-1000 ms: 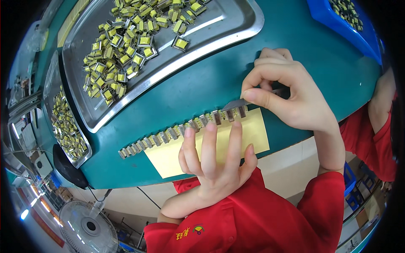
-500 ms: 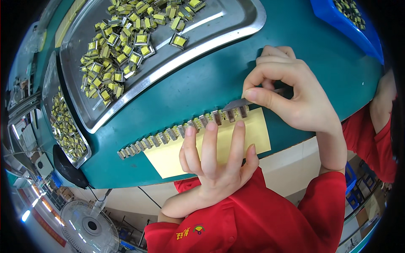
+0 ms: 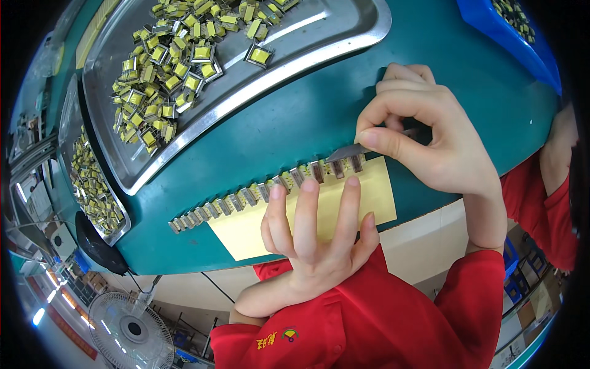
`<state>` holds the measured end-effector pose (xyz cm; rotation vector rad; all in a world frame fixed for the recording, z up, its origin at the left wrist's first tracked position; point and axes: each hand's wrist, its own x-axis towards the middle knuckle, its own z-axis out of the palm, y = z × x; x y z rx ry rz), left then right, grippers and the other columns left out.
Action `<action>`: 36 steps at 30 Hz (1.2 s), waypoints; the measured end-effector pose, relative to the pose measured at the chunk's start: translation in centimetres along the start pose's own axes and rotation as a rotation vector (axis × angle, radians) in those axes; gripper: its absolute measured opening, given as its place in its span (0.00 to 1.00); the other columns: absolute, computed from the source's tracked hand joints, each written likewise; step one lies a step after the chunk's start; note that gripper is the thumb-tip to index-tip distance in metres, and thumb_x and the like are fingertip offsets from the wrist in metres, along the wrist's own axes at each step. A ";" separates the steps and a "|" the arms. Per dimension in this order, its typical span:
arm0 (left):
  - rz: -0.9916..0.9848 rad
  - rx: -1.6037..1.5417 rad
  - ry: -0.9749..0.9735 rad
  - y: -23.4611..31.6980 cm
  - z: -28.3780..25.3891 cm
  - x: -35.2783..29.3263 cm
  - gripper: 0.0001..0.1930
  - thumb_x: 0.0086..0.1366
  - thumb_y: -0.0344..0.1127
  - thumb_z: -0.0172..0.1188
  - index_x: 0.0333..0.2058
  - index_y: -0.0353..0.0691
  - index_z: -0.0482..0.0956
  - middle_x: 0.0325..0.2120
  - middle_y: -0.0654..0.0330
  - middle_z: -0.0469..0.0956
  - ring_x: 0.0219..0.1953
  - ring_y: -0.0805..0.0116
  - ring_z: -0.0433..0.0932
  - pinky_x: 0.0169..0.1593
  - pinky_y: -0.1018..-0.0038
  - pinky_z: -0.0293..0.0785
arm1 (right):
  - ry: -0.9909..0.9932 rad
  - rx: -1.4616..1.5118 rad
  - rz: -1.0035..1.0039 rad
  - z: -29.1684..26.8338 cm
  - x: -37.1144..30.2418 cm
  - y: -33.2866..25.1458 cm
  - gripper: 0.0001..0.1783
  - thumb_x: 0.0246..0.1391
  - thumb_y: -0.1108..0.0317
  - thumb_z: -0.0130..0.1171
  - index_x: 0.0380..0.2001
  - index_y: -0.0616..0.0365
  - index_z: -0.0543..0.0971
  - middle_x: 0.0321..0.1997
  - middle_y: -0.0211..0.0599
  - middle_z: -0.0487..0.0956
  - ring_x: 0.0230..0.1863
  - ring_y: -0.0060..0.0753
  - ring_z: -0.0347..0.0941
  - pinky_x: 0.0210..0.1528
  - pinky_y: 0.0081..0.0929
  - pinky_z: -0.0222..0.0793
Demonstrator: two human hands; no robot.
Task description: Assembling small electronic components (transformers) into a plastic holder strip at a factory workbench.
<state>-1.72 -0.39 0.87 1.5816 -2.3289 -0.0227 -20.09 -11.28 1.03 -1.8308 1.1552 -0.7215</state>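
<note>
A long row of small yellow-wound transformers with metal cores (image 3: 246,197) lies side by side on the table, partly over a sheet of yellow paper (image 3: 376,190). My left hand (image 3: 316,246) has its fingers spread, with the fingertips against the near side of the row. Between thumb and forefinger, my right hand (image 3: 430,132) pinches a thin grey metal blade (image 3: 345,152). The blade lies along the top of the row at its right end. Part of the blade is hidden behind the right fingers.
Beyond the row stands a large metal tray (image 3: 353,18) heaped with loose transformers. A smaller tray (image 3: 125,229) of them is at the left, beside a black rounded object (image 3: 95,246). A blue bin (image 3: 485,37) occupies the far right. Another person's arm (image 3: 556,154) reaches in there.
</note>
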 end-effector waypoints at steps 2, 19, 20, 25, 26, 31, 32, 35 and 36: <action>0.009 0.004 -0.001 -0.1 0.0 0.1 0.23 0.58 0.42 0.59 0.52 0.42 0.77 0.58 0.43 0.56 0.61 0.36 0.55 0.61 0.47 0.59 | -0.003 0.000 0.006 0.0 0.0 -0.1 0.07 0.47 0.67 0.65 0.22 0.57 0.78 0.18 0.26 0.64 0.27 0.26 0.60 0.47 0.28 0.55; -0.004 0.003 -0.046 0.1 0.1 0.2 0.24 0.59 0.42 0.59 0.54 0.42 0.77 0.60 0.43 0.54 0.62 0.39 0.52 0.63 0.49 0.56 | 0.060 -0.015 0.036 0.3 0.1 -0.3 0.04 0.50 0.70 0.63 0.26 0.57 0.79 0.19 0.27 0.67 0.28 0.26 0.61 0.43 0.26 0.56; -0.018 -0.002 -0.051 0.1 0.0 0.2 0.24 0.59 0.42 0.59 0.54 0.43 0.77 0.60 0.44 0.54 0.63 0.38 0.52 0.63 0.49 0.56 | 0.110 0.049 0.058 0.6 0.3 -0.4 0.03 0.50 0.70 0.63 0.26 0.57 0.79 0.20 0.27 0.68 0.29 0.26 0.62 0.43 0.26 0.56; -0.036 -0.065 -0.029 0.1 -0.6 1.3 0.26 0.57 0.38 0.61 0.55 0.40 0.74 0.60 0.44 0.55 0.63 0.38 0.52 0.63 0.49 0.56 | 0.291 -0.329 -0.164 0.4 1.0 0.3 0.02 0.49 0.73 0.65 0.28 0.56 0.81 0.26 0.28 0.73 0.34 0.29 0.67 0.44 0.27 0.58; -0.069 -0.154 0.072 -0.3 -0.5 1.4 0.26 0.56 0.40 0.62 0.55 0.41 0.76 0.58 0.46 0.60 0.62 0.40 0.56 0.62 0.53 0.56 | 0.329 -0.397 -0.205 0.7 1.0 0.6 0.03 0.48 0.73 0.65 0.28 0.56 0.81 0.29 0.29 0.74 0.37 0.30 0.68 0.44 0.28 0.58; -0.132 -0.421 0.330 -6.3 -5.6 2.9 0.40 0.54 0.37 0.68 0.62 0.34 0.59 0.58 0.46 0.63 0.57 0.46 0.67 0.56 0.61 0.68 | 0.393 -0.439 -0.219 1.0 1.0 1.2 0.05 0.47 0.77 0.64 0.30 0.57 0.82 0.36 0.31 0.76 0.43 0.36 0.69 0.44 0.29 0.66; -0.215 -0.613 0.422 -7.0 -7.4 3.2 0.41 0.54 0.39 0.69 0.63 0.34 0.58 0.59 0.46 0.63 0.56 0.46 0.70 0.56 0.62 0.69 | 0.405 -0.459 -0.244 1.0 1.3 0.8 0.07 0.48 0.78 0.63 0.33 0.59 0.82 0.36 0.33 0.77 0.42 0.38 0.71 0.43 0.29 0.70; 0.086 -0.553 0.622 -8.6 -15.9 3.6 0.40 0.65 0.50 0.59 0.66 0.31 0.53 0.60 0.46 0.66 0.59 0.44 0.70 0.58 0.56 0.67 | 0.448 -0.337 -0.261 1.7 1.8 -1.7 0.08 0.50 0.78 0.62 0.36 0.60 0.82 0.35 0.35 0.78 0.39 0.36 0.73 0.42 0.29 0.70; 0.068 -0.608 0.610 -5.9 -18.2 -0.9 0.40 0.65 0.50 0.59 0.66 0.31 0.53 0.60 0.46 0.66 0.59 0.44 0.70 0.58 0.56 0.67 | 0.432 -0.352 -0.190 1.5 0.9 0.6 0.08 0.53 0.79 0.61 0.37 0.61 0.82 0.34 0.37 0.79 0.36 0.34 0.74 0.40 0.27 0.70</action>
